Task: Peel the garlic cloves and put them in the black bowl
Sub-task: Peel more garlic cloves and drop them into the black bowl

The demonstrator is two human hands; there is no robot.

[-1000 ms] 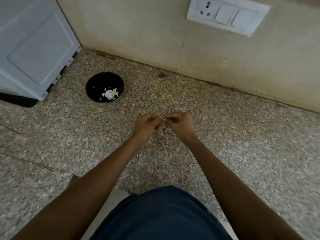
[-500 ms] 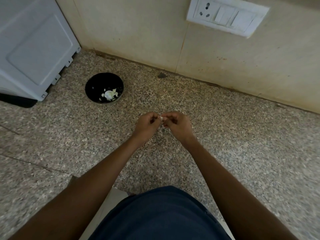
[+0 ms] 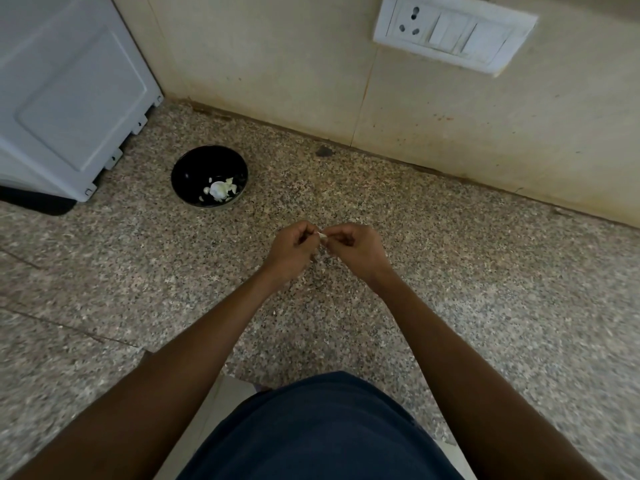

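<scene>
Item 1: garlic clove (image 3: pixel 322 235), small and pale, which I saw pinched between both hands above the speckled granite table (image 3: pixel 467 271). Left hand (image 3: pixel 292 249) and right hand (image 3: pixel 356 249) each had fingers curled round it, fingertips meeting. Item 2: black bowl (image 3: pixel 194 171), well apart to the left, near a white appliance (image 3: pixel 65 95), holding pale garlic pieces (image 3: pixel 220 189).

Black bowl (image 3: pixel 194 174), speckled counter (image 3: pixel 450 271).
</scene>
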